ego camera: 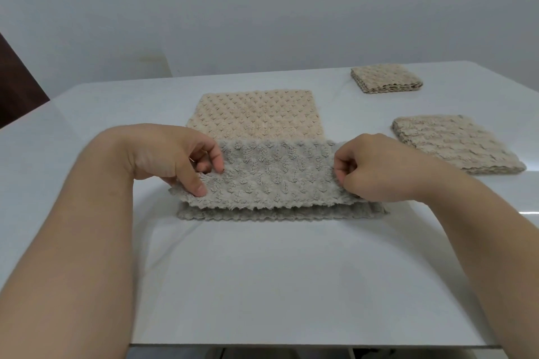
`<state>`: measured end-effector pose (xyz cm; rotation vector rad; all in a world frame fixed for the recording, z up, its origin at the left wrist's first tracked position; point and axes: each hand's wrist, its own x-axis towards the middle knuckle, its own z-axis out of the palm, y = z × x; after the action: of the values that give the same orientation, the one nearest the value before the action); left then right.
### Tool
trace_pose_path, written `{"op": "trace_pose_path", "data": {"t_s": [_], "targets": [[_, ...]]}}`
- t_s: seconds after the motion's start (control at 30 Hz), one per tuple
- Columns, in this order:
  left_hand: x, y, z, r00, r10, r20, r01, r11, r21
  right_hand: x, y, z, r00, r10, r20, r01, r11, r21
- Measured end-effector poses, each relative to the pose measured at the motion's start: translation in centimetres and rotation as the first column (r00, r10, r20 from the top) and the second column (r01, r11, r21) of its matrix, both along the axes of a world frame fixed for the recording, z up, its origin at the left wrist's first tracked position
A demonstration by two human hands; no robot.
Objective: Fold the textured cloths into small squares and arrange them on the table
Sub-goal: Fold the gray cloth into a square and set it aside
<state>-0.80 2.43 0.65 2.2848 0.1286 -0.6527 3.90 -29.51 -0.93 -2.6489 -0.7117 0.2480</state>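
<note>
At mid-table, seen from the head camera, the grey cloth (274,181) lies part-folded over the near edge of a flat beige cloth (256,114). Left hand (172,154) and right hand (376,169) each pinch an end of its raised upper layer, probably to square that layer with the one beneath. Two folded squares (455,143) (385,79) wait at the right, out of the way.

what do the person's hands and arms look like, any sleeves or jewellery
The left hand and right hand are bare: no gloves, rings, watch or bracelet show. Both forearms are bare as far up as the frame reaches, with no sleeve in view. The left thumbnail looks short and unpainted.
</note>
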Motion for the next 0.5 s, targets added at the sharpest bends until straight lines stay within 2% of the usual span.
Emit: {"op": "trace_pose_path", "data": {"t_s": [0.5], "targets": [[0.1,-1.9,-0.3,0.999,0.040,0.007,-0.040,0.973,0.229,-0.3,0.3,-0.4,0.998,0.022,0.067,-0.009,0.984,-0.180]]}}
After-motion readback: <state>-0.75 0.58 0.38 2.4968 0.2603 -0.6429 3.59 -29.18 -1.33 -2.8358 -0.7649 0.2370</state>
